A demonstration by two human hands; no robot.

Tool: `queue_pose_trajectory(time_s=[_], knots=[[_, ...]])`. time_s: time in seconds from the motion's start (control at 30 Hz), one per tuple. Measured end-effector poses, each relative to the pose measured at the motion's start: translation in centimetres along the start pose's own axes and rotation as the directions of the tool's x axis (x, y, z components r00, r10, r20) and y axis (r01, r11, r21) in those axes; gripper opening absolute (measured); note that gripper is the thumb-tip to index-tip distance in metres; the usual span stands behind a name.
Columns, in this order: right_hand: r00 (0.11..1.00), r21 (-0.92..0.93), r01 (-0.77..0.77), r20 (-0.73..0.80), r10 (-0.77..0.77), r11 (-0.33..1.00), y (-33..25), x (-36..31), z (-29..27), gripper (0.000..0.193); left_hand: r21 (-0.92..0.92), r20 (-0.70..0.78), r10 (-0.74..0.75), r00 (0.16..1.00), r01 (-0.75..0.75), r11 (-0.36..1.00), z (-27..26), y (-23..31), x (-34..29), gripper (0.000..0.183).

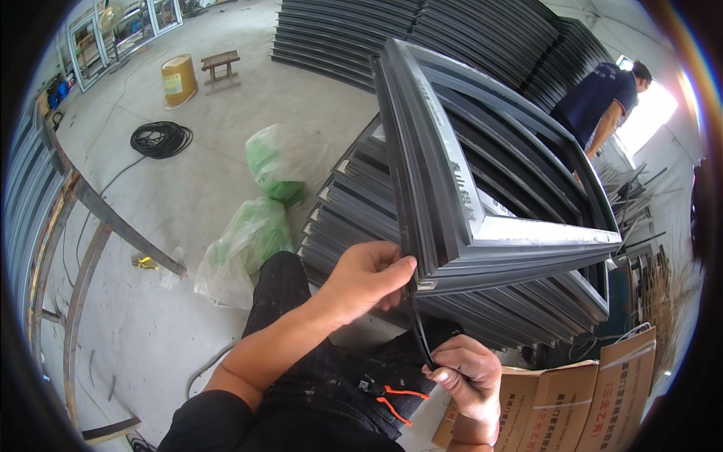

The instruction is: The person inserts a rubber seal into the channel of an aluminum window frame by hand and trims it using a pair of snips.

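Head view: orange-handled metal pliers [407, 391] lie on the black-clothed lap [339, 384] toward six o'clock. At five, the right hand's [468, 371] grip is closed on a thin black flexible strip [419, 331]; nearer centre, the left hand's [369, 277] grip pinches it, beside a grey metal rectangular frame [446, 151] toward two.

Pliers [404, 391] on lap [331, 384], boxes [566, 403] to R, bags [252, 230] L of frames [444, 162]

Both hands [365, 280] [468, 369] grip a black strip [419, 334] beside a grey frame [538, 231].
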State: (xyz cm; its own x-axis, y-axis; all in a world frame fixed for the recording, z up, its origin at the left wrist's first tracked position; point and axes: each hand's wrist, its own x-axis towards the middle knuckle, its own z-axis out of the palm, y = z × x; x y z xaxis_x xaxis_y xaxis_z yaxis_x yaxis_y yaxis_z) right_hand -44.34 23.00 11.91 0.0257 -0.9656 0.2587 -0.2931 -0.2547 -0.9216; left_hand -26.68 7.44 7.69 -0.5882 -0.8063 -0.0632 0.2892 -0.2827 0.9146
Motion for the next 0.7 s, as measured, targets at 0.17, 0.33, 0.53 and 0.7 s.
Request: queue_pose_trajectory(time_s=[0.17, 0.33, 0.53, 0.7], knots=[[0.998, -0.035, -0.063, 0.01, 0.064, 0.997, 0.4, -0.6, -0.3, 0.025, 0.019, 0.05, -0.029, 0.998, 0.028, 0.999, 0.0, 0.5, -0.1, 0.032], [0.996, -0.13, -0.041, 0.068, 0.051, 0.991, 0.7, 0.0, -1.1, 0.021, 0.035, 0.128, -0.087, 0.988, 0.083, 0.996, -0.4, 0.4, -0.5, 0.031], [0.964, -0.653, 0.166, -0.051, -0.261, 0.739, -1.8, 1.8, -2.9, 0.02, 0.015, 0.221, -0.093, 0.971, 0.092, 0.996, -0.8, 0.3, -0.5, 0.031], [0.844, -0.803, 0.356, 0.057, -0.533, 0.478, -1.8, 7.1, -3.7, 0.03, -0.047, 0.202, -0.114, 0.973, 0.126, 0.991, -0.6, -0.2, -1.1, 0.038]])
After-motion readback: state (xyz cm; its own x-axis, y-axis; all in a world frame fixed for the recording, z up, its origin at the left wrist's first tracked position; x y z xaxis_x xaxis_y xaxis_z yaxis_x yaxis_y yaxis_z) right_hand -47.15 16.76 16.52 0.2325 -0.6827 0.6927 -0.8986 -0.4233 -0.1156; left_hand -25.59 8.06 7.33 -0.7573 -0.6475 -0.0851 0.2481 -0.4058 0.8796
